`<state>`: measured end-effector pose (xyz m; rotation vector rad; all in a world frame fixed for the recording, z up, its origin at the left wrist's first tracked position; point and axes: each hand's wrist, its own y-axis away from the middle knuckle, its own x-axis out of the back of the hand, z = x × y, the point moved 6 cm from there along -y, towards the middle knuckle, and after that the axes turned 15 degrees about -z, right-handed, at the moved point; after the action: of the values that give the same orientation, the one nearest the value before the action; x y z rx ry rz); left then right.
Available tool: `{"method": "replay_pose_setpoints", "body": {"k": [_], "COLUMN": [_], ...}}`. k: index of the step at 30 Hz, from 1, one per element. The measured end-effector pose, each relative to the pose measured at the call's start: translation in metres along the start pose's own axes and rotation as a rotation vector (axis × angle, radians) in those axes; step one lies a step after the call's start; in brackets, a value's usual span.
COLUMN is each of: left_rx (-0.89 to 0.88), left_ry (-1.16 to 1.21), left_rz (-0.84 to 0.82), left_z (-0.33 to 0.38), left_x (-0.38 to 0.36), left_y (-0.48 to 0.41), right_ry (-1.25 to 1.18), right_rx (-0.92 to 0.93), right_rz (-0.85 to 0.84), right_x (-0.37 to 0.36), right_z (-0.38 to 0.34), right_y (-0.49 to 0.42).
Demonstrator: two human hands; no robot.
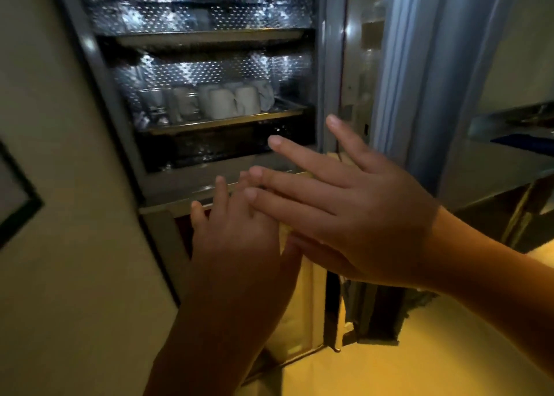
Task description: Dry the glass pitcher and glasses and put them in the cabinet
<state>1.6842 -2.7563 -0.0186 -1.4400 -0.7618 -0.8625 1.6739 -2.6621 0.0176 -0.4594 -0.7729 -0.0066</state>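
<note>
Far left of frame: plain wall (60, 186) with a dark-framed picture edge (18, 198) at the left border. Centre: open cabinet (99, 75) with a shiny dimpled metal back wall. Upper shelf (207, 34) across the top centre, contents too dark and blurred to tell. Middle shelf tray (227, 120) holds the glasses (156, 100) on its left part, upside down or upright unclear, and pale mugs (233, 102) packed just beside them to the right, touching each other. Pitcher cannot be picked out in the blur.

Lower centre: left hand (236, 233) reaches up from the bottom edge, fingers spread and flat, empty, fingertips near the cabinet's lower ledge (186, 186). Right hand (353, 207) comes in from the right edge, fingers (287, 148) spread open, empty, lying over the left hand's fingers and overlapping it. Contact between the two hands cannot be told. Something yellow (302, 293) shows behind and below the hands, unclear what.

Right of centre: open cabinet door (419, 66), seen edge-on. Far right: metal counter (509, 144) with something dark blue on it. Bottom right: yellowish floor (449, 359).
</note>
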Motion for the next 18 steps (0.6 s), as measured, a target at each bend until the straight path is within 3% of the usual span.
{"method": "replay_pose_setpoints", "body": {"k": [11, 18], "left_rx": [0.156, 0.267], "left_ry": [0.02, 0.063], "left_rz": [0.056, -0.017], "left_z": [-0.05, -0.072], "left_x": [0.009, 0.003], "left_y": [0.026, 0.039], "right_ry": [-0.134, -0.177], "right_rx": [0.117, 0.119], "right_rz": [0.094, 0.091], "right_x": [-0.001, 0.0], "right_z": [-0.028, -0.035], "right_y": [-0.045, -0.048]}}
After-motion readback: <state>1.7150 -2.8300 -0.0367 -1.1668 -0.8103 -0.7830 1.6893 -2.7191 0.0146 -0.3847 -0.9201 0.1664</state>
